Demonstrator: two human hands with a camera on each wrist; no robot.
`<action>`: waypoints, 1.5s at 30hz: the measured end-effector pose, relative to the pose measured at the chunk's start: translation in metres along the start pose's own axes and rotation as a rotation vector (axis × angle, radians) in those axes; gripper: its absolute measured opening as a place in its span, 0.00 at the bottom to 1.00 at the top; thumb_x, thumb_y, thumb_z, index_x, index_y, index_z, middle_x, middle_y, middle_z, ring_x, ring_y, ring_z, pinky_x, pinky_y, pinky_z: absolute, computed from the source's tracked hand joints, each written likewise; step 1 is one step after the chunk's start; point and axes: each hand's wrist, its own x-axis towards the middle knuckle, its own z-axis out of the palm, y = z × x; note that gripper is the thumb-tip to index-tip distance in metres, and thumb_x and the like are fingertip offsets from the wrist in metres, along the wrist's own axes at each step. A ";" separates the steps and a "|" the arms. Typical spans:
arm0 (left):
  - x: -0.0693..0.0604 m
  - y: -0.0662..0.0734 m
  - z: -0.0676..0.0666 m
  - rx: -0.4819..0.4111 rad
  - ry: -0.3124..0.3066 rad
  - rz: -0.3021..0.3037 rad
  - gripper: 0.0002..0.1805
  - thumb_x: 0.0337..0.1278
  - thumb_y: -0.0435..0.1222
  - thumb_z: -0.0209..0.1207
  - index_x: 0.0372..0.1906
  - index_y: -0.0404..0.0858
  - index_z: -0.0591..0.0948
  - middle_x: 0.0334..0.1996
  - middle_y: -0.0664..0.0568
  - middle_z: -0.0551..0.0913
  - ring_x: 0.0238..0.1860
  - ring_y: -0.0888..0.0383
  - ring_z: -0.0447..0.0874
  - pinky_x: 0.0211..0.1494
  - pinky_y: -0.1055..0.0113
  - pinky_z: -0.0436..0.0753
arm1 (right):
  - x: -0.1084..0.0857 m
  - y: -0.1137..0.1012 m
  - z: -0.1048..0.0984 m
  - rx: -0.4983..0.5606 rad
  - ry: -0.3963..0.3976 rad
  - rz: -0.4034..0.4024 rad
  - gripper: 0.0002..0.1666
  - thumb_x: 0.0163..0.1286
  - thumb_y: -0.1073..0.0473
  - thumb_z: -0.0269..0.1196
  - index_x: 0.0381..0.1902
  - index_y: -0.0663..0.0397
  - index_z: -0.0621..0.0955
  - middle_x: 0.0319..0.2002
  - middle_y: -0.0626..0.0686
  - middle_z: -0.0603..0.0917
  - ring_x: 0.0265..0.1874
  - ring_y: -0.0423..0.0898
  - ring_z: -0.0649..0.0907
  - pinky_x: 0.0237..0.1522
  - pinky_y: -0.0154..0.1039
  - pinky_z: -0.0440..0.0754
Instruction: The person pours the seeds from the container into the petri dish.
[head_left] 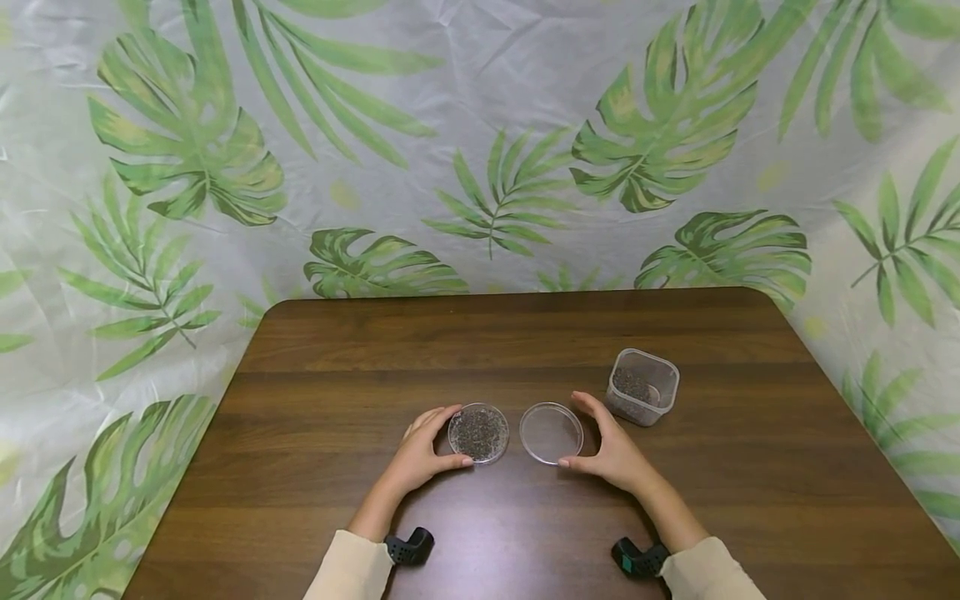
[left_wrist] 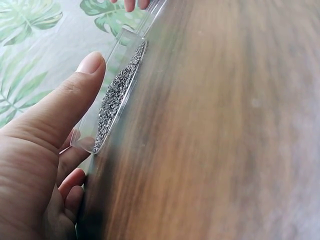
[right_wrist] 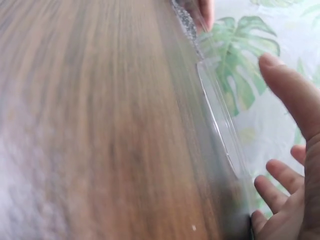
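Filled dish [head_left: 506, 435] sits flat on the table [head_left: 450, 350], dark grains [head_left: 478, 435] spread over its floor. Left hand [head_left: 423, 454] is around it on the left, thumb and index at the rim, gripping by the look of it. Bare dish [head_left: 552, 433], no grains visible in it, lies just right of the filled dish, a small gap between the 2. Right hand [head_left: 611, 446] sits beyond that, fingers spread, thumb at the bare dish's near edge, index apart; can't tell if the thumb touches. Plastic tub [head_left: 651, 364], farther right of and behind the filled dish, has some grains left. Progress, judged: 1 dish loaded, that part looks done; the bare dish is unfilled and the 2 dishes aren't stacked. Leaf-print cloth [head_left: 510, 100] hangs well behind the filled dish.
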 end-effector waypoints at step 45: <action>-0.001 0.000 0.001 0.007 0.017 0.007 0.45 0.32 0.55 0.68 0.62 0.45 0.68 0.59 0.45 0.68 0.61 0.47 0.60 0.59 0.44 0.54 | 0.009 0.027 0.026 -0.092 0.008 0.028 0.58 0.34 0.44 0.76 0.62 0.54 0.62 0.57 0.56 0.69 0.59 0.60 0.63 0.58 0.57 0.55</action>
